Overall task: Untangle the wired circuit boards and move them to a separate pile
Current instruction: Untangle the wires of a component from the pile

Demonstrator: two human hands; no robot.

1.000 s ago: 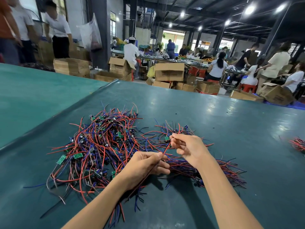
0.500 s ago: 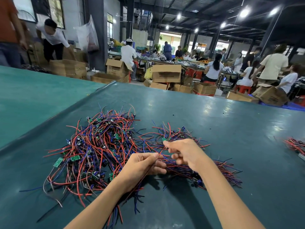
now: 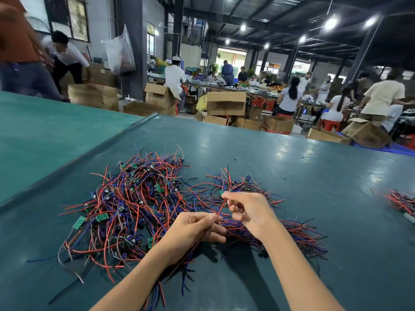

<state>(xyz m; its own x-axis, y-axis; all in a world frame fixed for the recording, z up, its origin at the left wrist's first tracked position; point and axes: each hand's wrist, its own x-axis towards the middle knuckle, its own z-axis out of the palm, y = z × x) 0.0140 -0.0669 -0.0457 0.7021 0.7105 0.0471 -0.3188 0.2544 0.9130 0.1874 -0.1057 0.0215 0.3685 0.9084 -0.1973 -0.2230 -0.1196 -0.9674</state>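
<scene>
Pinching a red wire (image 3: pixel 221 206) in curled fingers of left hand (image 3: pixel 193 230) and right hand (image 3: pixel 249 209), just right of the tangled pile (image 3: pixel 134 203) on the surface (image 3: pixel 292 176)

The right hand (image 3: pixel 249 212) had dipped in close to the left hand (image 3: pixel 193 230) half a second back, and now it's up and away again, so a short red wire (image 3: pixel 221 207) shows stretched between them. Upper left, the white-shirted person (image 3: pixel 65 57) has bent further down.
</scene>
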